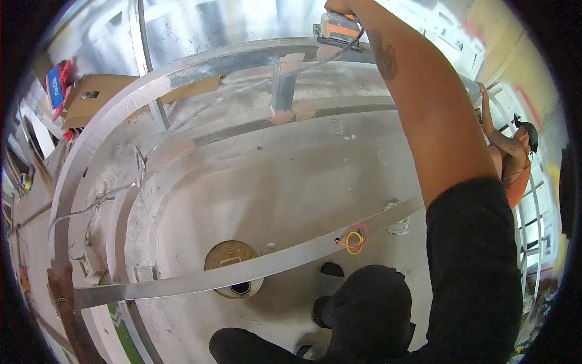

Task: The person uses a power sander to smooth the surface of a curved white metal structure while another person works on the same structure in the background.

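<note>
My right arm stretches up across the view, and my right hand (341,6) sits at the top edge, partly cut off. It is closed over an orange and grey power sander (339,29), whose flat base rests on the upper curved metal frame (242,54). A grey cord (267,80) runs from the sander down to the left. Pinkish filler patches and bare grey metal show along the frame. My left hand is not in view.
A lower curved metal bar (273,252) crosses before my knees, with red and yellow wires (353,239) poking out. Beneath it stands a round can (230,255). Cardboard (100,100) lies at left. Another person (515,155) reaches to the frame at right.
</note>
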`<state>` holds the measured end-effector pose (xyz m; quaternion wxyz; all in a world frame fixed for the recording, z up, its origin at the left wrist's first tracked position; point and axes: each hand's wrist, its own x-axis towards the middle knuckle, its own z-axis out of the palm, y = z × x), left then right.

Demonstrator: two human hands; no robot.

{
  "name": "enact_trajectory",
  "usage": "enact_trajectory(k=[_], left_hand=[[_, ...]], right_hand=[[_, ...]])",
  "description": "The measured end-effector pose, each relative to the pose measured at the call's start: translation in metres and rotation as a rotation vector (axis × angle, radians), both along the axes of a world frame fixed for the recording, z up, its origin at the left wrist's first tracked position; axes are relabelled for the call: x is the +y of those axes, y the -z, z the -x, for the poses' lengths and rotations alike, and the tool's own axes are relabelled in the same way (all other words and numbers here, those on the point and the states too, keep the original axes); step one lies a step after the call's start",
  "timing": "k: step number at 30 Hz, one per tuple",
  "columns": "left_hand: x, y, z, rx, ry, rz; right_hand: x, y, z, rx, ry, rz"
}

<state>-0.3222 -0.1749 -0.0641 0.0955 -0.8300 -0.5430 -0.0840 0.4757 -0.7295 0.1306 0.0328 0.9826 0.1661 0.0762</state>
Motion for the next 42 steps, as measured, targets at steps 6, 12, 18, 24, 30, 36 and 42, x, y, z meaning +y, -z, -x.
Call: enact_trajectory(k=[6, 12, 18, 24, 30, 36, 42], left_hand=[[-0.049, -0.018, -0.048, 0.029, -0.109, 0.056], [-0.057, -0.031, -0.04, -0.024, -0.182, 0.127], [-0.056, -0.032, -0.042, 0.059, -0.145, 0.068], [-0.044, -0.023, -0.032, 0.073, -0.107, 0.03], [-0.038, -0.001, -0.044, -0.079, -0.095, 0.083], [0.089, 0.026, 0.069, -0.337, 0.359, -0.232], [0.005, 0.031, -0.019, -0.207, 0.154, -0.101]], right_hand=[[0.001, 0.005, 0.024, -0.037, -0.005, -0.054], [0.041, -0.001, 0.026, -0.054, -0.164, -0.033], [0.062, 0.001, 0.054, -0.022, -0.271, 0.033], [0.023, 0.008, 0.037, -0.123, -0.327, 0.135], [-0.032, 0.026, 0.054, -0.286, -0.35, 0.221], [-0.038, 0.041, 0.082, -0.289, -0.144, -0.261], [-0.083, 0.076, 0.131, -0.534, -0.101, -0.024]])
